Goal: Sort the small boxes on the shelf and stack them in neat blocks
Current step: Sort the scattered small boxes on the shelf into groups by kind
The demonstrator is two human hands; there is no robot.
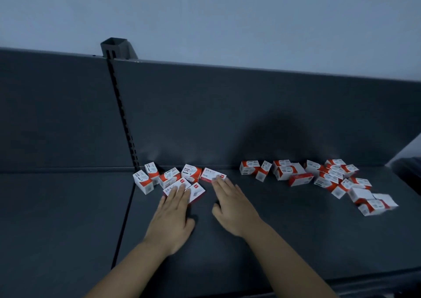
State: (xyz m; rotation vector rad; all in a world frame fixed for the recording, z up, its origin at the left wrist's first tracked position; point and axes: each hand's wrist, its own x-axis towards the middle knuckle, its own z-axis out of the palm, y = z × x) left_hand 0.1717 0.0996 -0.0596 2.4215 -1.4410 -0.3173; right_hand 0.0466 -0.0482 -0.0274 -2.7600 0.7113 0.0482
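A small cluster of boxes (pixel 169 180) lies at frame centre-left on the shelf (pixel 273 240); a larger scatter (pixel 319 179) spreads right. Both hands (pixel 173 215) (pixel 234 206) rest below the cluster.

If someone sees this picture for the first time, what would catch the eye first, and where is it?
First, two bare hands in the middle: the left hand lies flat on a box marked 24/6, and the right hand touches a second 24/6 box with straight fingers. Then the red-and-white boxes on the dark shelf: paper clip boxes clustered beyond the left hand, and a scattered heap further right.
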